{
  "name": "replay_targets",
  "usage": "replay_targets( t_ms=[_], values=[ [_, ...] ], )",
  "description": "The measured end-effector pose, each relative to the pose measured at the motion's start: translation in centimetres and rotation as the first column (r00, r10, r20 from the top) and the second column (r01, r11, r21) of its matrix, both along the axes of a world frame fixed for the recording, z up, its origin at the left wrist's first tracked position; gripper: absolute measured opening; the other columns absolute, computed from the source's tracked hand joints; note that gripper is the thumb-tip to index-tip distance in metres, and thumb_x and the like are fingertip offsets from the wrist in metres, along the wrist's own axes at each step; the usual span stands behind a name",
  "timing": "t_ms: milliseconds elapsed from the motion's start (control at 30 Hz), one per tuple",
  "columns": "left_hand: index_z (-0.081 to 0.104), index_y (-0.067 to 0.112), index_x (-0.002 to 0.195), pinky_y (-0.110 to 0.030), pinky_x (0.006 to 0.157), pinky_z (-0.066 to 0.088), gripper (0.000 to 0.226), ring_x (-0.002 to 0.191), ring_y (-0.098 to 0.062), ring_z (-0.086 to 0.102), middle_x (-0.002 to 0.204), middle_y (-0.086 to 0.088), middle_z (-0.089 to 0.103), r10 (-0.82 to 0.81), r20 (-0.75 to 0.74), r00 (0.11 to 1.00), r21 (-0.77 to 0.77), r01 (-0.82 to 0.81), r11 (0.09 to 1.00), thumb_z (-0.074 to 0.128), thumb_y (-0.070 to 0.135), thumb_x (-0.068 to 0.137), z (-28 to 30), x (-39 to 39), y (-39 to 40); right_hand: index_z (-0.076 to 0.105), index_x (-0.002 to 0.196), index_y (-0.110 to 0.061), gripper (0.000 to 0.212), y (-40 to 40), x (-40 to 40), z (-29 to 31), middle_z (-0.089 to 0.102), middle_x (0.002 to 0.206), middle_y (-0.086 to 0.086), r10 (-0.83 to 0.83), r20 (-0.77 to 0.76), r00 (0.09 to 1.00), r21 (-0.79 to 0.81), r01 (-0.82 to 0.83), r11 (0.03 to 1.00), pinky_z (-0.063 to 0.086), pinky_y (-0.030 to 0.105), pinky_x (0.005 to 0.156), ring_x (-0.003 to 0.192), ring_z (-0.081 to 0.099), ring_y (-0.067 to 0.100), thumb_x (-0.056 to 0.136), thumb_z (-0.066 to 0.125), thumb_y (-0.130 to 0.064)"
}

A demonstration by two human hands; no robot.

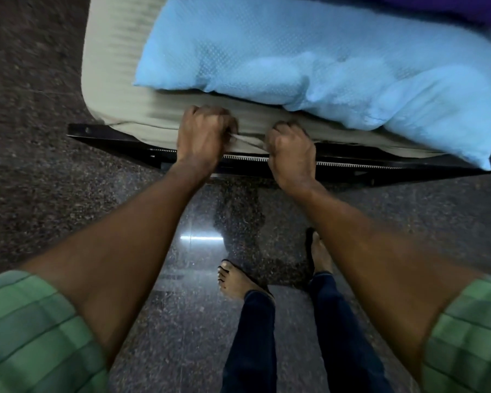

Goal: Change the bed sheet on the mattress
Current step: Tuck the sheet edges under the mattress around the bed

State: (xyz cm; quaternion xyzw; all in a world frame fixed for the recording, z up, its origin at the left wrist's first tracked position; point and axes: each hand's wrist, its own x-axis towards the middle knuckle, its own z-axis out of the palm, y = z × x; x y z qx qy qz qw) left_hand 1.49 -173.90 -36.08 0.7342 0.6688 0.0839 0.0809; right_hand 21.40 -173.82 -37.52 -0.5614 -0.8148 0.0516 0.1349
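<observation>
Both hands are down at the near edge of the bed. My left hand (204, 134) is curled tight on a fold of the sheet (119, 80), my right hand (291, 150) is bunched on the same fold just beside it, with a short taut strip of cloth between them. The sheet is beige, lying over the mattress, its hem down against the black frame (119, 137).

It looks thin, soft and light, so I expect it to stretch and slip unless gripped at the hem, close to a corner. The blue pillow (323, 66) sits on it at the far right and will drag, I'd say.

The fingertips are buried in cloth, so I can't tell how deep the grip goes. The mattress itself is covered, the bed's far end is cut off, and motion blur smears the left corner.
</observation>
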Motion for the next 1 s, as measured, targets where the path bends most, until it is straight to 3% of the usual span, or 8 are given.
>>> replay_targets(
  t_ms=[100, 200, 300, 367, 467, 667, 833, 1000],
  values=[
    [0.078, 0.027, 0.093, -0.037, 0.085, 0.038, 0.020, 0.100, -0.028, 0.066, 0.097, 0.002, 0.074, -0.055, -0.060, 0.997, -0.083, 0.050, 0.995, 0.076, 0.022, 0.075, 0.3, -0.1, 0.4, 0.069, 0.077, -0.016, 0.007, -1.5, 0.3, -0.7, 0.063, 0.083, 0.004, -0.045, -0.033, 0.998, -0.060, 0.043, 0.997, 0.049, 0.037, 0.066, 0.083, 0.060, 0.031, 0.080, 0.070, -0.011],
    [0.077, 0.028, 0.098, -0.038, 0.090, 0.040, 0.022, 0.101, -0.028, 0.067, 0.101, 0.001, 0.075, -0.090, -0.121, 0.989, -0.106, 0.077, 0.991, 0.070, 0.025, 0.077, 0.6, 0.0, 0.5, 0.072, 0.086, -0.015, 0.019, -2.2, -0.2, -0.7, 0.064, 0.089, 0.005, -0.050, -0.037, 0.998, -0.044, 0.048, 0.998, 0.050, 0.041, 0.076, 0.087, 0.059, 0.031, 0.077, 0.057, -0.007],
    [0.076, 0.026, 0.105, -0.039, 0.092, 0.041, 0.026, 0.106, -0.026, 0.066, 0.110, 0.001, 0.074, -0.103, -0.197, 0.975, -0.109, 0.083, 0.991, 0.062, 0.031, 0.084, 0.4, 0.2, 0.2, 0.066, 0.121, -0.017, 0.032, -4.0, -0.6, -0.5, 0.060, 0.122, 0.004, 0.052, 0.126, 0.991, -0.129, -0.035, 0.991, 0.044, 0.045, 0.097, 0.114, 0.055, 0.031, 0.091, 0.054, -0.022],
    [0.078, 0.026, 0.105, -0.041, 0.092, 0.040, 0.028, 0.110, -0.027, 0.062, 0.118, 0.001, 0.071, -0.087, -0.217, 0.972, -0.094, 0.068, 0.993, 0.060, 0.034, 0.086, 0.1, 0.3, -0.7, 0.056, 0.137, -0.026, 0.041, -5.2, -0.5, -0.4, 0.048, 0.142, 0.005, -0.013, 0.242, 0.970, -0.165, 0.054, 0.985, 0.036, 0.050, 0.105, 0.131, 0.044, 0.031, 0.096, 0.054, -0.035],
    [0.076, 0.024, 0.106, -0.044, 0.091, 0.035, 0.031, 0.115, -0.030, 0.050, 0.135, -0.003, 0.058, -0.051, -0.246, 0.968, -0.060, 0.037, 0.998, 0.057, 0.038, 0.086, 0.1, 1.2, -2.5, 0.061, 0.132, -0.035, 0.035, -4.3, -1.4, -0.3, 0.042, 0.146, 0.013, -0.223, 0.237, 0.945, -0.176, 0.268, 0.947, 0.032, 0.056, 0.106, 0.133, 0.036, 0.035, 0.098, 0.053, -0.041],
    [0.057, 0.037, 0.139, -0.046, 0.096, 0.032, 0.050, 0.130, -0.030, 0.042, 0.161, -0.004, 0.035, 0.126, -0.192, 0.973, -0.092, -0.146, 0.985, 0.050, 0.048, 0.091, -0.4, 2.4, -5.8, 0.074, 0.121, -0.028, 0.046, -1.0, -4.2, -0.4, 0.033, 0.159, 0.015, -0.274, 0.314, 0.909, -0.312, 0.371, 0.875, 0.022, 0.062, 0.110, 0.147, 0.023, 0.040, 0.104, 0.037, -0.049],
    [0.069, 0.039, 0.123, -0.050, 0.100, 0.033, 0.036, 0.134, -0.031, 0.042, 0.164, -0.007, 0.034, 0.116, -0.140, 0.983, -0.090, -0.130, 0.987, 0.053, 0.049, 0.093, -0.9, 2.6, -4.5, 0.069, 0.134, -0.026, 0.048, 2.0, -5.2, -0.2, 0.018, 0.168, 0.018, -0.241, 0.336, 0.910, -0.451, 0.381, 0.808, -0.005, 0.067, 0.117, 0.154, 0.009, 0.045, 0.106, 0.034, -0.046],
    [0.081, 0.028, 0.096, -0.050, 0.104, 0.028, 0.042, 0.138, -0.030, 0.034, 0.162, -0.003, 0.036, 0.197, -0.132, 0.971, -0.182, -0.219, 0.959, 0.044, 0.047, 0.092, -0.8, 3.2, -0.9, 0.070, 0.123, -0.026, 0.039, -0.4, -3.9, 1.3, 0.032, 0.158, 0.017, -0.238, 0.236, 0.942, -0.443, 0.322, 0.836, 0.021, 0.063, 0.113, 0.141, 0.029, 0.040, 0.104, 0.042, -0.043]
  ],
)
